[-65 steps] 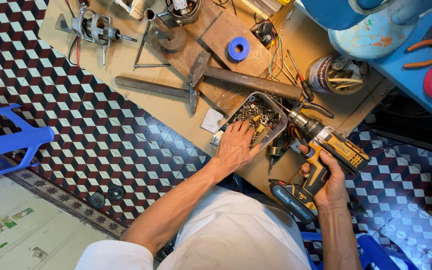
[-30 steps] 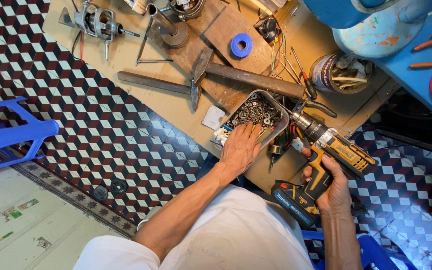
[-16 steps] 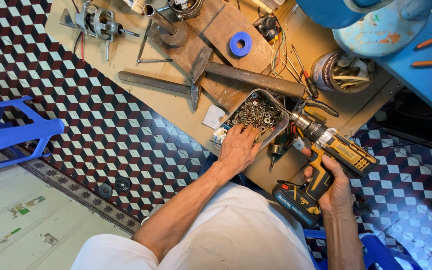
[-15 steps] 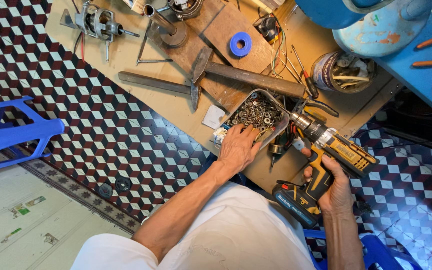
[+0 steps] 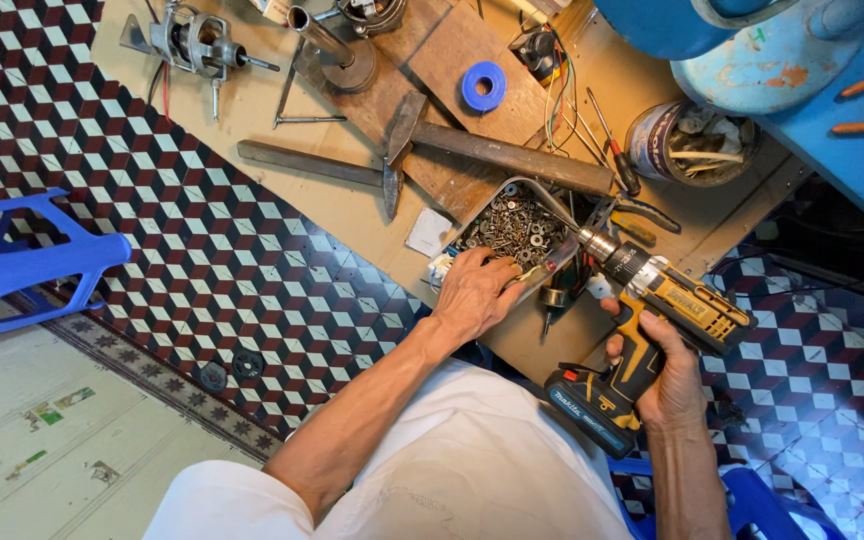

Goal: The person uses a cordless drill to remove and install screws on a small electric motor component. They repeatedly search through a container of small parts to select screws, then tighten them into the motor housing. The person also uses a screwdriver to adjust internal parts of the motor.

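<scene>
Head view: picking a fastener from the screw tin, drill held ready

Head camera looks straight down on a person seated at a low brown counter [image 5: 352, 215] set on a chequered floor. Left hand [image 5: 474, 292] lies palm down on the near corner of a metal tin of screws and washers [image 5: 518, 222], fingers curled into the hardware; whether they already pinch a piece cannot be told, since the fingertips are hidden among the bits. Right hand [image 5: 670, 378] is wrapped closed around the grip of a yellow and black cordless drill [image 5: 657, 320], just to the right of the left hand, with the chuck aimed toward the tin and touching or nearly touching its near edge.

Judging from this, the step in hand is the choosing of a screw or bit, with the drill parked and waiting. The next move would call for a fine pinch on one small piece among many, lifted clear without spilling the rest, then a steady meeting of that piece and the drill's tip.

Beyond the left hand lie a hammer [image 5: 402, 130] and a long wooden bar [image 5: 512, 157]; farther off sits a blue roll of tape [image 5: 483, 86]. Past the drill stands a tin can of odds and ends [image 5: 674, 140], with pliers [image 5: 642, 212] beside it
</scene>
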